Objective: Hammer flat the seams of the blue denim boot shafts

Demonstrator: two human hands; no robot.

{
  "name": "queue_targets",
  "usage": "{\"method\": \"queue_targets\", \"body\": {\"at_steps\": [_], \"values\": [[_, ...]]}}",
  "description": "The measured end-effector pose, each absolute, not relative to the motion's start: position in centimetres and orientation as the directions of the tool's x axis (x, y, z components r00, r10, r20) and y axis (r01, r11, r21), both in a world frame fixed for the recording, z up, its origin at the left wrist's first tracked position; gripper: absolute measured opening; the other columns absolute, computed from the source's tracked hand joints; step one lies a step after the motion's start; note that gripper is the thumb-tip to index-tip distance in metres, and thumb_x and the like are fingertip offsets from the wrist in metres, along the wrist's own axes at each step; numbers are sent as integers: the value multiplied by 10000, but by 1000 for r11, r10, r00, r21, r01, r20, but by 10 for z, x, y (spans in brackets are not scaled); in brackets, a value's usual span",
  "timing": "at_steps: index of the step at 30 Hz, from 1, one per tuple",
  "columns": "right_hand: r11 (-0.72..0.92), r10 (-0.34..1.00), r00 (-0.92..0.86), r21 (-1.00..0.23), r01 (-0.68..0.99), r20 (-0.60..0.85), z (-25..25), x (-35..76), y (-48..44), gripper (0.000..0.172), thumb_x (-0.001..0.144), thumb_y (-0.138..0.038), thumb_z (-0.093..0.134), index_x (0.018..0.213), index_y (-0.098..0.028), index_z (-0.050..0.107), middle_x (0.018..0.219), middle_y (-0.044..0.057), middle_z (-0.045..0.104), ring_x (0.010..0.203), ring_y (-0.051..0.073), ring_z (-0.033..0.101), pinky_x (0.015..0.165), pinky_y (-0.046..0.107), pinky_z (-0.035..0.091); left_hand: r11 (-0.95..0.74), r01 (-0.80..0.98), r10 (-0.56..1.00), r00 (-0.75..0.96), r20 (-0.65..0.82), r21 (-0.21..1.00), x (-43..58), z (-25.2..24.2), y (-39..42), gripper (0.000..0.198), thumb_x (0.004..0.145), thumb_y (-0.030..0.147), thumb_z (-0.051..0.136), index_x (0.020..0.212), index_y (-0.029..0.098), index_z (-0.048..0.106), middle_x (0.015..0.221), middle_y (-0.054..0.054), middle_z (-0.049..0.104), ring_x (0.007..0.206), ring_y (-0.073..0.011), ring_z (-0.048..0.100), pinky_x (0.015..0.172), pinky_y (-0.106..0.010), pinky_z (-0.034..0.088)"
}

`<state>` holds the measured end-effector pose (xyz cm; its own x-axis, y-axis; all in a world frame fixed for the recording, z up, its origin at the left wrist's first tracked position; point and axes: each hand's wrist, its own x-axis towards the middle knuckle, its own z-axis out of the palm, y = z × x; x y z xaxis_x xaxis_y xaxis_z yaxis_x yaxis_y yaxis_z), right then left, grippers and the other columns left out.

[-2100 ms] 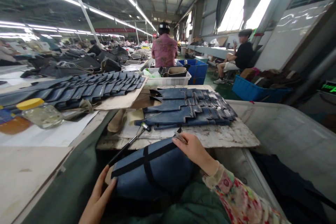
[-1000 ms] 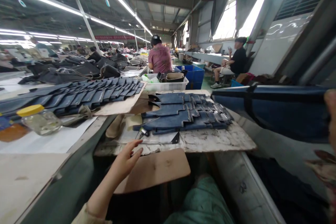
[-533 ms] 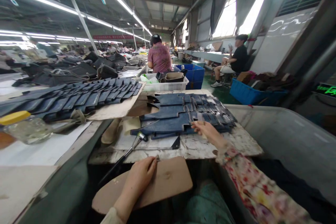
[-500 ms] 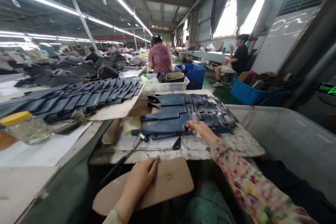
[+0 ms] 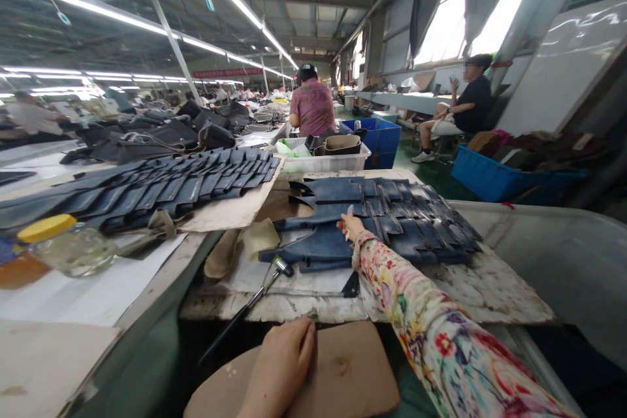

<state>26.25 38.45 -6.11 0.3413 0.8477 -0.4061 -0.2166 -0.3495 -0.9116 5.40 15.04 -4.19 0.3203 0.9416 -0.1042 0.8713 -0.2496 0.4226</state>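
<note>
Two bare hands, both yours, are at work in a long workshop. Your left hand (image 5: 287, 359) lies on a tan board (image 5: 365, 366) with a rounded left end, at the near middle, just below the desk (image 5: 313, 305). Its thumb lies alongside the fingers, but their tips are hidden, so you cannot tell whether they grip the board or only rest on it.

Your right hand (image 5: 351, 228), in a flowered sleeve (image 5: 416, 307), reaches across the desk to the dark blue pieces (image 5: 318, 243), which overlap in stepped rows. Its fingers are drawn together around a small pale strip (image 5: 350, 210); you cannot tell whether they also pinch a blue piece.

Left of these rows, a black-handled hammer (image 5: 240, 320) has its head on the desk and its handle slanting past the near edge. A black triangular scrap (image 5: 351, 284) lies just on the near side of the blue rows.

On the left-hand surface stand a clear jar (image 5: 73, 251) with a yellow lid and, farther left, an amber-filled container (image 5: 22, 268). Beyond them, more blue pieces (image 5: 137, 189) lie fanned out. A large pale bin (image 5: 553, 228) is at the right. Farther off, a person in a pink shirt (image 5: 313, 108) has their back to you.
</note>
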Motion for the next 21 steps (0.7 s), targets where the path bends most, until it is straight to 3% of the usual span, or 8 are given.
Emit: {"method": "queue_targets", "body": {"at_steps": [5,10,17,19,21], "values": [[-42,861,478,-961,-274,-173,7,289,417,227,909,-312,525,1034,-126,557,910,29,592,708,101,578,594,240,511,-253,862,944,319,-81,440,54,-43,149,342,938,307,300,808,219,604,882,-36,694,838,-193,625,738,-297,373],[243,826,560,-938,-248,66,91,326,426,96,856,-177,490,762,-161,477,633,-57,492,486,45,471,362,144,323,-250,879,947,309,-86,406,55,-42,149,364,935,309,296,756,210,597,836,-43,693,801,-198,627,720,-305,376],[563,737,540,-811,-158,406,214,357,367,215,848,-186,456,649,-240,393,561,-68,411,481,69,404,376,190,303,-278,863,946,322,-35,423,54,-42,148,368,922,327,308,755,206,613,818,-65,695,785,-215,637,707,-311,398],[633,703,487,-768,-97,518,246,372,349,244,839,-165,464,625,-244,379,566,-62,409,492,72,422,408,202,332,-273,822,950,311,7,499,52,-44,147,338,902,344,345,780,212,631,840,-71,694,813,-225,634,731,-320,411],[711,650,391,-703,-8,652,269,386,333,285,823,-129,473,594,-244,349,557,-61,393,515,72,452,487,211,392,-221,712,968,241,64,667,51,-48,148,254,845,367,446,833,222,655,899,-70,696,873,-236,626,796,-337,419]]}}
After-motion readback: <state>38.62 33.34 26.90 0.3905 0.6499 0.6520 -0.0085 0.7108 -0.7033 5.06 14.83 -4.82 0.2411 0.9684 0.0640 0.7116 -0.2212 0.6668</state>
